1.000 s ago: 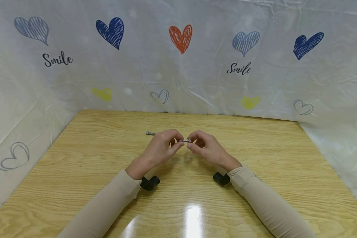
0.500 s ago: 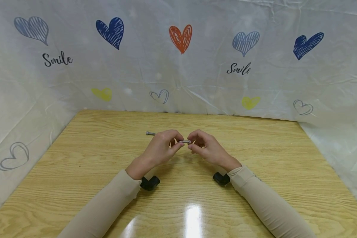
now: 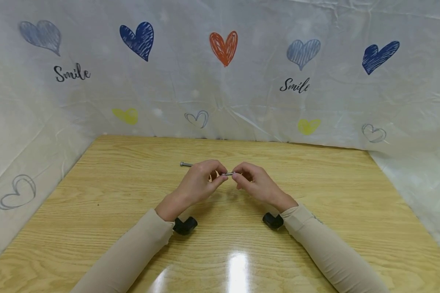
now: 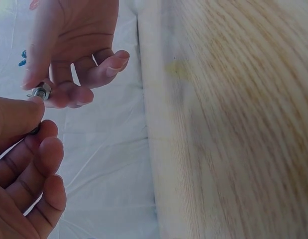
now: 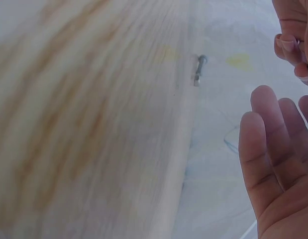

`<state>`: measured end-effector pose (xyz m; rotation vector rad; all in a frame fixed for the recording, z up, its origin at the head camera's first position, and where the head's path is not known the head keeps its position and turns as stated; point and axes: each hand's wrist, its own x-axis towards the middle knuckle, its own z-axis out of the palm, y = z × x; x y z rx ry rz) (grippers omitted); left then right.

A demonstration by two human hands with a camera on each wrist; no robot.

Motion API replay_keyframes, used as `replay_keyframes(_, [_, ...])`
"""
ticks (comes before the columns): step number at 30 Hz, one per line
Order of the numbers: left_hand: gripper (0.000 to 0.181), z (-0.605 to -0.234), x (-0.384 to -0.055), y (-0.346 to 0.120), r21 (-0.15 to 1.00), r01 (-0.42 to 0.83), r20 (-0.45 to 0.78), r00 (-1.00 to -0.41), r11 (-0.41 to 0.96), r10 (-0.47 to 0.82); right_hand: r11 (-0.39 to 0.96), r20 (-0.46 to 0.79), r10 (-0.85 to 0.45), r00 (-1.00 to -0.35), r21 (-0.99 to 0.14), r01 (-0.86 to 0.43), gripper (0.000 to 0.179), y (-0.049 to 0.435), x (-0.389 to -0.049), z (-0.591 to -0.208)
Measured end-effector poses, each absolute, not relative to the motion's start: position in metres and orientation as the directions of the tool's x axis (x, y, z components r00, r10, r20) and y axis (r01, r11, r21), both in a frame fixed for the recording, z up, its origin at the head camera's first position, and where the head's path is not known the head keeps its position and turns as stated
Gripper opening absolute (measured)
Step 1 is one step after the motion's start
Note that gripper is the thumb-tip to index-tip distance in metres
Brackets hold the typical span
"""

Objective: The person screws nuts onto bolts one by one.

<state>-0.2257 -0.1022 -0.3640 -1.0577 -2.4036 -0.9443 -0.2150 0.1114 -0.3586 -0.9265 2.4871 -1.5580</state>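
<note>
Bolt point(image 3: 228, 174) — long axis crosswise, nut point(image 4: 46, 89) at right fingers point(image 3: 242, 166).

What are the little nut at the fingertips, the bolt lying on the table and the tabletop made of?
Hex nut: probably steel, perhaps plated; its facets shine silvery.
Bolt on table: likely steel too, grey and metallic, its finish too small to judge.
Tabletop: wood or perhaps laminate, glossy, given its grain and bright glare.

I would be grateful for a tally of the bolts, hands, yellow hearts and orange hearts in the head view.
Bolts: 2
Hands: 2
Yellow hearts: 2
Orange hearts: 1
Total: 7
</note>
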Motion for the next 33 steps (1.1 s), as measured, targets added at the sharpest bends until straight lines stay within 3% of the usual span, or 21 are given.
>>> replay_keyframes(10, [0.007,-0.366,-0.225,-0.105,0.435,0.74,0.541,-0.67,0.512,0.508,0.298,0.26,-0.519,-0.814,-0.837,-0.458,0.031,0.108,-0.215,-0.359])
replay_keyframes(21, [0.006,-0.367,-0.227,-0.103,0.433,0.742,0.54,-0.668,0.512,0.512,0.264,0.327,-0.511,-0.795,-0.82,-0.507,0.022,0.108,-0.215,-0.36])
replay_keyframes(26, [0.006,-0.368,-0.226,-0.103,0.428,0.743,0.539,-0.667,0.514,0.514,0.264,0.315,-0.522,-0.793,-0.824,-0.502,0.015,0.111,-0.228,-0.379])
replay_keyframes(33, [0.006,-0.367,-0.226,-0.102,0.427,0.748,0.547,-0.661,0.508,0.513,0.286,0.3,-0.532,-0.792,-0.816,-0.502,0.025,0.116,-0.238,-0.391])
